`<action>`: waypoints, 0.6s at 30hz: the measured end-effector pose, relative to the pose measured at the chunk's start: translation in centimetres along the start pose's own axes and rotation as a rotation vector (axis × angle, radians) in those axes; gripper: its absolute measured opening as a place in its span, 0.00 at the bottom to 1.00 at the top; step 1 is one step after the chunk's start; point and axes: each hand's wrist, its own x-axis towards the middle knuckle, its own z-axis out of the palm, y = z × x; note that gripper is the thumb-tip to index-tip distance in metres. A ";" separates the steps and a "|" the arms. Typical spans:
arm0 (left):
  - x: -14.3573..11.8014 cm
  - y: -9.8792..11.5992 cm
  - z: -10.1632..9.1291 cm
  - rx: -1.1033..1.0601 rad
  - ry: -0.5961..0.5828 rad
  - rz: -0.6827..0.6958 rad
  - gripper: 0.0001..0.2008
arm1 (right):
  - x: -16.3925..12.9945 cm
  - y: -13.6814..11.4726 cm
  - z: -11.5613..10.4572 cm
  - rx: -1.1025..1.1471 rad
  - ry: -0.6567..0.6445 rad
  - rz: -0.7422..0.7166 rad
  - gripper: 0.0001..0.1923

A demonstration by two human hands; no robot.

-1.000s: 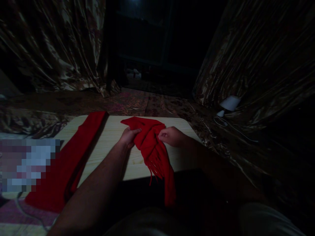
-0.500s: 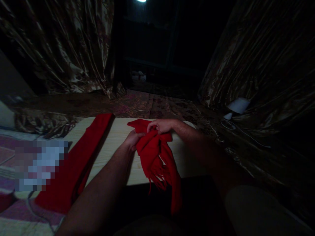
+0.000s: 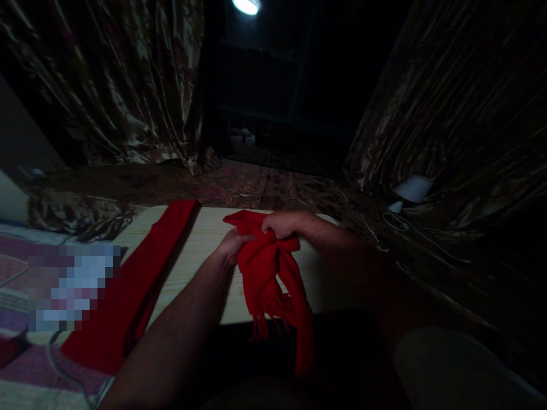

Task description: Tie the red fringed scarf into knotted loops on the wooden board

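Note:
A bunched red scarf [image 3: 271,279] with a fringe lies on a pale wooden board [image 3: 200,250] and hangs over its near edge. My left hand [image 3: 231,246] grips the scarf's left side near the top. My right hand [image 3: 284,223] is closed on the scarf's upper end, just to the right of the left hand. A second red scarf [image 3: 141,279], folded into a long flat strip, lies along the board's left side and reaches past its near corner.
Patterned dark curtains [image 3: 106,85] hang left and right, with a dark doorway between them. A white lamp [image 3: 411,191] and a cable [image 3: 410,228] sit on the floor at the right. A patterned cloth [image 3: 25,267] lies to the left. A light [image 3: 247,5] glows overhead.
My right hand moved from the scarf's right side up to its top end, next to my left hand. The scarf has bunched narrower and its fringe has slid lower.

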 end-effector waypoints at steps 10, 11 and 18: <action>-0.1 0.5 -0.2 -0.186 -0.049 -0.123 0.18 | -0.2 1.3 1.7 0.091 0.427 0.141 0.05; -0.1 0.6 -0.1 -0.204 -0.062 -0.141 0.17 | -0.1 1.5 1.9 0.119 0.430 0.164 0.04; 0.1 0.3 -0.1 -0.214 -0.120 -0.249 0.17 | -0.3 3.0 2.2 0.307 0.347 0.091 0.08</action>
